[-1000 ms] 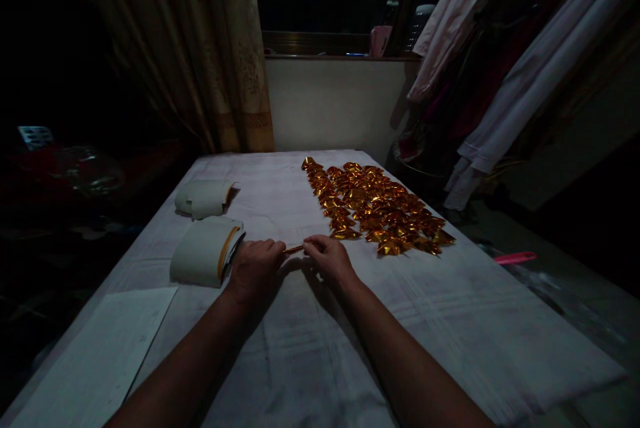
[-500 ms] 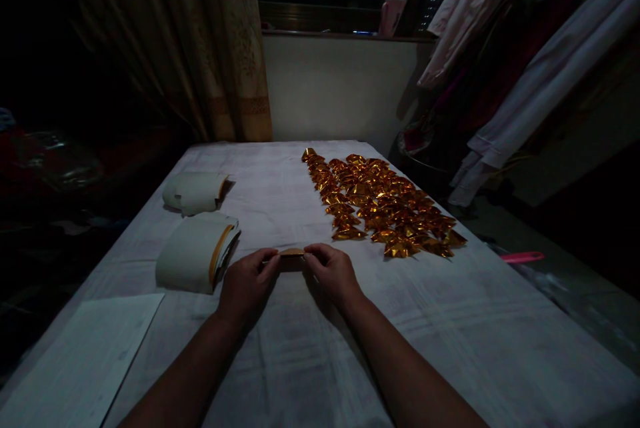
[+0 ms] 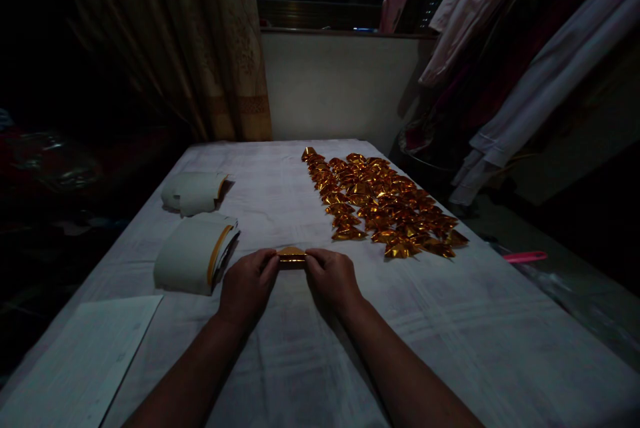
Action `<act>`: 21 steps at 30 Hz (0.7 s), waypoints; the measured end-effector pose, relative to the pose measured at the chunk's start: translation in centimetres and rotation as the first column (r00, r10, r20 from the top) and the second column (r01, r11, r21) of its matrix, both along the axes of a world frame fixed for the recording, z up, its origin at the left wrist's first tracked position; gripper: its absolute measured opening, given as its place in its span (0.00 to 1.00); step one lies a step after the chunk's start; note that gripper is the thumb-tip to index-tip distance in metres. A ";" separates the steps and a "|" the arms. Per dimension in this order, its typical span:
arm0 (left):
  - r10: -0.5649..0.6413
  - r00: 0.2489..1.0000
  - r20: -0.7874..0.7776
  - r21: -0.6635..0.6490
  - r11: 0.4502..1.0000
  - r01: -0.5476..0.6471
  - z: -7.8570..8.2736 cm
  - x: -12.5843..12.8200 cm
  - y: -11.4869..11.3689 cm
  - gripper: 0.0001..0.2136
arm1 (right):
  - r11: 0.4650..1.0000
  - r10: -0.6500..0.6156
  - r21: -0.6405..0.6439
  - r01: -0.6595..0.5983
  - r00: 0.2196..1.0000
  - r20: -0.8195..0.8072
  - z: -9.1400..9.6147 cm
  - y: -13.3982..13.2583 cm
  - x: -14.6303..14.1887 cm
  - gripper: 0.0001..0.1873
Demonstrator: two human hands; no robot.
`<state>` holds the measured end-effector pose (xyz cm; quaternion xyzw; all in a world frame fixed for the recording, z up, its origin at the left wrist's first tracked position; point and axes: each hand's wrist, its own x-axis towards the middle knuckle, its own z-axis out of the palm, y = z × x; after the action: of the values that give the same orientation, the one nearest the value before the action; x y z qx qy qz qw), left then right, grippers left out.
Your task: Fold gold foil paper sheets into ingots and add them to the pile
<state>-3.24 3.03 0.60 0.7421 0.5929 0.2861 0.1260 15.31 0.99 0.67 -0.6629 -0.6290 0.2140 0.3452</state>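
Note:
Between my two hands, just above the cloth, is a small folded piece of gold foil paper (image 3: 291,257). My left hand (image 3: 249,283) pinches its left end between thumb and fingers. The right end is pinched the same way by my right hand (image 3: 334,278). A shiny gold band runs across the front of the piece, with a duller rounded flap behind it. To the right lie rows of folded gold foil ingots (image 3: 380,205), many touching or overlapping. Left of my hands, a curved stack of paper sheets (image 3: 187,253) shows a yellow-orange edge.
Behind that stack sits a smaller curved paper stack (image 3: 193,192). A flat white sheet (image 3: 83,355) lies at the front left of the cloth-covered table (image 3: 310,361). Clothes (image 3: 540,75) hang at the right, and a curtain (image 3: 220,48) at the back left. A pink handle (image 3: 525,257) shows beyond the right edge.
The foil piece has turned slightly between my fingers, so its front now shows a bright gold band where it looked dull brown. Both hands keep their pinch in nearly the same place.

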 end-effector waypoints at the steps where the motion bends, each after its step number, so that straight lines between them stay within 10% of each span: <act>1: -0.004 1.000 -0.031 -0.021 1.000 0.003 0.2 0.0 0.0 0.13 | 1.000 0.002 0.005 -0.002 1.000 -0.003 0.0 -0.1 0.0 0.14; 21: 0.015 0.951 -0.309 -0.088 0.995 -0.045 0.7 0.8 -0.3 0.15 | 0.998 -0.038 -0.056 0.040 0.998 0.042 0.1 -0.2 -0.7 0.11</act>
<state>-2.43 2.68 1.27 0.7618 0.6293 0.1408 0.0624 14.65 0.78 0.73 -0.6889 -0.6164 0.2117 0.3174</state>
